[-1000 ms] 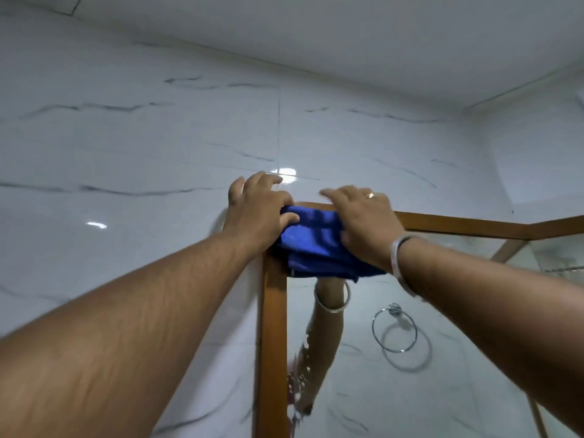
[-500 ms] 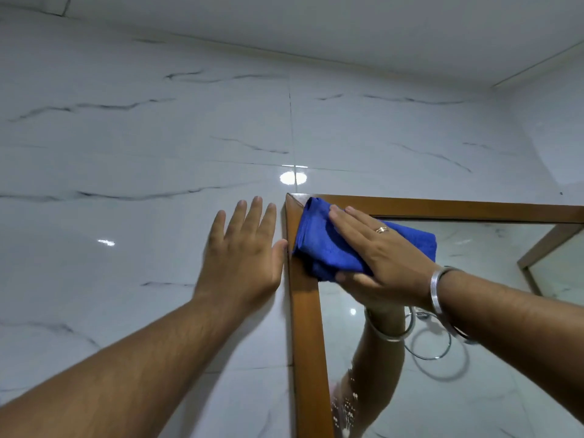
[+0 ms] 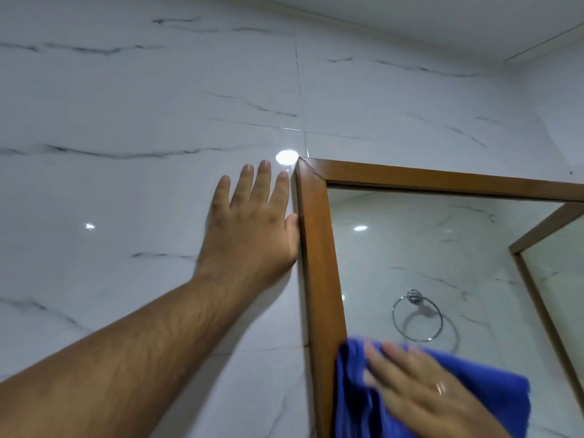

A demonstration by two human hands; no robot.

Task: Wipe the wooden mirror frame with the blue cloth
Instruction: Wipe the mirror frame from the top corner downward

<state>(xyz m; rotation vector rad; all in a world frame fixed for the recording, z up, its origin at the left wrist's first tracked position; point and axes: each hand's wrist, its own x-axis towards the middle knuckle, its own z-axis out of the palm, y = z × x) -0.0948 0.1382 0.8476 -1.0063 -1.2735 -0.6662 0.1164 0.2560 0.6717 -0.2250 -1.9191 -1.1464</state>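
Observation:
The wooden mirror frame (image 3: 319, 257) hangs on a white marble-tiled wall, its top left corner near the middle of the view. My left hand (image 3: 252, 226) lies flat on the tile just left of the frame's left rail, fingers spread, thumb touching the wood. Low at the right, my right hand (image 3: 423, 393) presses the blue cloth (image 3: 354, 393) against the inner edge of the left rail and the glass. That hand is blurred and wears a ring.
The mirror glass (image 3: 426, 248) reflects a chrome towel ring (image 3: 417, 317) and a second wooden frame (image 3: 537, 235). White marble tile (image 3: 126, 137) covers the wall to the left and above, with the ceiling at the top right.
My right hand has slid the blue cloth down the left rail from the top corner. My left hand stays flat on the wall beside the frame.

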